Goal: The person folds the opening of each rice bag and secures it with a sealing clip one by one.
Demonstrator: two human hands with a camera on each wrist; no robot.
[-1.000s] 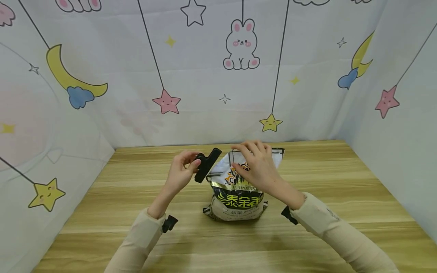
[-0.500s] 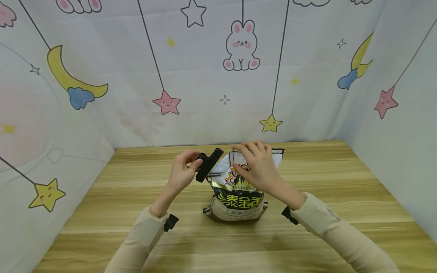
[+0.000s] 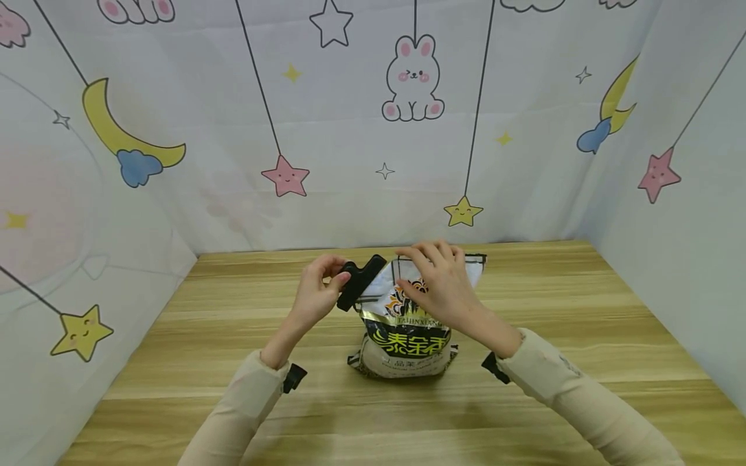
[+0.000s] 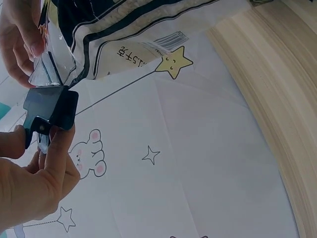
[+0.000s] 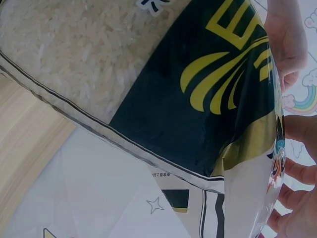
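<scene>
A rice bag (image 3: pixel 408 356) stands upright on the table, its white upper part folded to a slanted edge. My left hand (image 3: pixel 315 294) pinches a wide black clip (image 3: pixel 362 283) by its handles, thumb on one side and fingers on the other. The clip lies tilted along the bag's upper left edge. In the left wrist view the clip (image 4: pixel 49 106) overlaps the clear corner of the bag (image 4: pixel 114 39). My right hand (image 3: pixel 443 285) grips the folded top, thumb in front. Rice grains show through the bag (image 5: pixel 163 84) in the right wrist view, with the right-hand fingers (image 5: pixel 297 171) at its edge.
The wood-grain table (image 3: pixel 233 414) reaches back to a white curtain (image 3: pixel 350 116) printed with stars, moons and a rabbit. More curtain hangs at both sides. A black strap mount sits at each sleeve's cuff.
My left hand has moved a little to the right with the clip, bringing it closer over the bag's upper left edge. The right hand and the bag have stayed in place.
</scene>
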